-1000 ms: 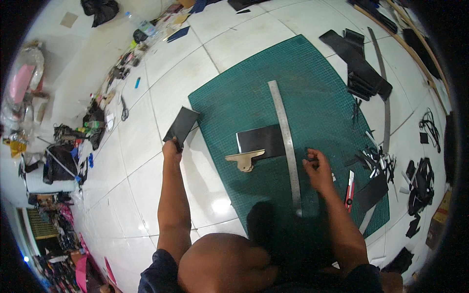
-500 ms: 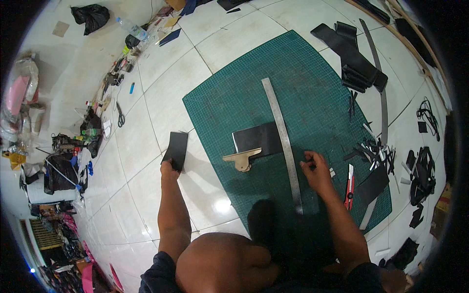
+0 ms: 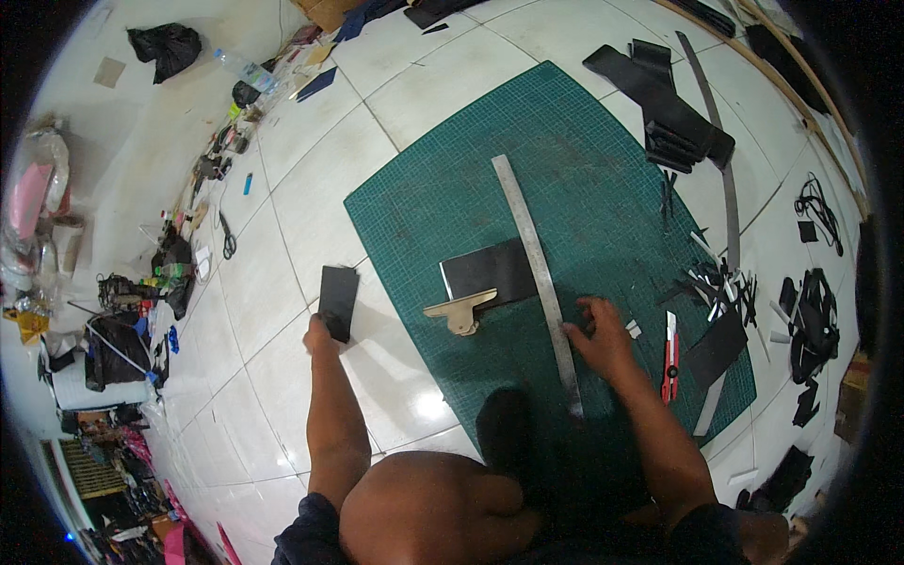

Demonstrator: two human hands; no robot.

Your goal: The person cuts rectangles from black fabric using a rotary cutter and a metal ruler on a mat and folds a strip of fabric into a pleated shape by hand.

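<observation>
My left hand point(image 3: 321, 336) is at the near end of a black rectangular piece of sheet material point(image 3: 339, 290), low over the white tiles left of the green cutting mat point(image 3: 443, 188). Its fingers look closed on that end, though they are partly hidden. My right hand point(image 3: 605, 341) hovers over the mat with thumb and fingers apart and nothing between them. Its thumb tip is close to the steel ruler point(image 3: 533, 254); I cannot tell if they touch. The ruler crosses the right end of another black piece point(image 3: 490, 273), whose lower left edge carries a metal bulldog clip point(image 3: 461, 311).
A red utility knife point(image 3: 670, 358) lies right of my right hand, beside black offcuts point(image 3: 718, 347) and thin strips point(image 3: 720, 287). Folded black material point(image 3: 664, 104) and a long metal strip point(image 3: 720, 160) lie at the far right. Scissors point(image 3: 227, 235) rest on the tiles at left.
My left hand has turned slightly and lowered the black piece a little nearer to me. My right hand has shifted left toward the ruler, its thumb spreading. The whole view has moved slightly.
</observation>
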